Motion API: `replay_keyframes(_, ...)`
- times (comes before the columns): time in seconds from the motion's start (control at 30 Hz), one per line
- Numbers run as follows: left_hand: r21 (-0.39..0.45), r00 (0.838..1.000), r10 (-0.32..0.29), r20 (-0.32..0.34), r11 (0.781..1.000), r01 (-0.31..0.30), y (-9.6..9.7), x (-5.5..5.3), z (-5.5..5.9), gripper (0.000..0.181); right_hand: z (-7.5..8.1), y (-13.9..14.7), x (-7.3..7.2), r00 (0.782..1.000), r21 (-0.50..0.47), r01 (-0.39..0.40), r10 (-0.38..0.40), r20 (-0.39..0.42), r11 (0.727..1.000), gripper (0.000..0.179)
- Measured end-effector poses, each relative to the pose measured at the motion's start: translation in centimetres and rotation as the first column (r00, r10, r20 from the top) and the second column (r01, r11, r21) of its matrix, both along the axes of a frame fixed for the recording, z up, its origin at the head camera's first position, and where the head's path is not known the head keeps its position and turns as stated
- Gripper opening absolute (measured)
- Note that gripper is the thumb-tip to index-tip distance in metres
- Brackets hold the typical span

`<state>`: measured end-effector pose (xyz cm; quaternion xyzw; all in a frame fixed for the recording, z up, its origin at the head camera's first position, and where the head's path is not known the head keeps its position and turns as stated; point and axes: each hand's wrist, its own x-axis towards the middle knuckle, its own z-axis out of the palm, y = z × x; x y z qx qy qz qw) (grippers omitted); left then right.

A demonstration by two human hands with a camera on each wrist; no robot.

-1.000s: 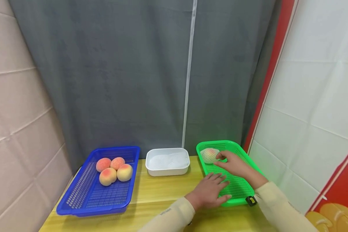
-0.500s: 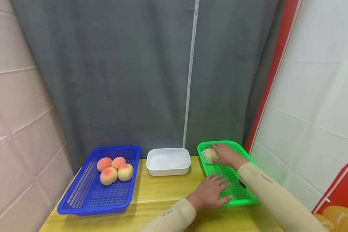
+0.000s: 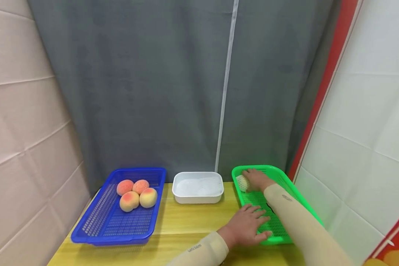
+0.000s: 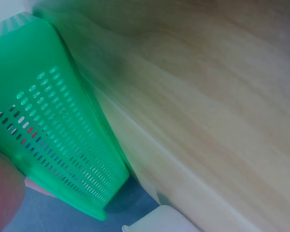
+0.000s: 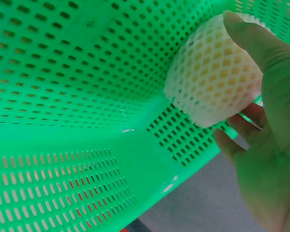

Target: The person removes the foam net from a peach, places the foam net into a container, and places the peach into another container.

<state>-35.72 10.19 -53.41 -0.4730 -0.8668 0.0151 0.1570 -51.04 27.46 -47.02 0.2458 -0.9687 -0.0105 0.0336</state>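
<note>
A peach (image 3: 242, 182) in a white foam net lies in the far left corner of the green basket (image 3: 280, 228). My right hand (image 3: 257, 180) reaches over it from the right. In the right wrist view the thumb lies on top of the netted peach (image 5: 212, 72) and the curled fingers are under it, gripping it. My left hand (image 3: 244, 226) rests at the basket's near left rim, fingers spread. Only a blurred part of that hand shows beside the green wall (image 4: 53, 121) in the left wrist view.
Several bare peaches (image 3: 129, 201) sit grouped in a blue basket (image 3: 96, 240) on the left. Between the baskets stands a white tray (image 3: 197, 199) with white netting inside. A grey curtain (image 3: 136, 92) hangs behind the wooden table (image 3: 176, 221).
My right hand has gone from beside the netted peach to over it and now grips it. The left hand keeps its place by the rim. The head view has turned slightly left.
</note>
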Motion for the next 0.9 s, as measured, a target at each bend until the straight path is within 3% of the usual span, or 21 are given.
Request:
replay_keyframes(0.1,-0.008,1.0,0.0,-0.008,1.0,0.0,0.2,0.1,0.0,0.063,-0.4,0.2,-0.3,1.0,-0.005,0.004,-0.004,0.017,1.0,0.087)
replay_keyframes(0.3,-0.013,0.998,-0.009,-0.055,1.0,0.008,0.5,0.4,0.1,0.061,-0.6,0.0,-0.6,0.99,-0.009,0.047,-0.045,0.132,0.999,0.097)
replay_keyframes(0.53,-0.014,1.0,0.006,-0.029,1.0,-0.006,0.2,0.2,0.4,0.062,-0.9,-0.4,-1.4,0.979,-0.005,0.072,-0.07,0.191,0.997,0.096)
replay_keyframes(0.9,-0.02,1.0,0.003,0.01,1.0,-0.003,0.1,0.3,0.4,0.064,-2.3,0.8,-2.1,0.987,-0.081,0.009,0.004,0.161,0.997,0.082)
